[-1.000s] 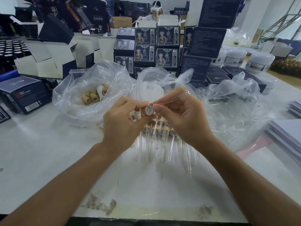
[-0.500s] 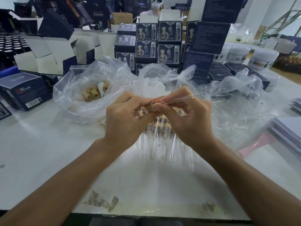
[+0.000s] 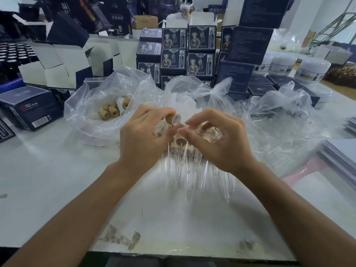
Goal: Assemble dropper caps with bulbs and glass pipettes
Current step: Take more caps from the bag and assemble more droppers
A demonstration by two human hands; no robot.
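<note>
My left hand pinches a bamboo dropper cap by its side, with the cap's white-lined opening turned toward my right hand. My right hand sits just right of the cap, thumb and forefinger pinched on a thin glass pipette. The pipette is blurred and mostly hidden by the fingers. Below both hands lies a pile of assembled droppers, their glass tubes fanning toward me on the white table.
A clear bag of loose bamboo caps lies at the left. More clear bags lie behind and to the right. Dark blue boxes are stacked at the back, white jars at far right, flat sheets at the right edge.
The pipette pointed up and to the right against the cap; now it no longer sticks out. The cap has tilted so that its opening shows, and my hands have drawn slightly apart.
</note>
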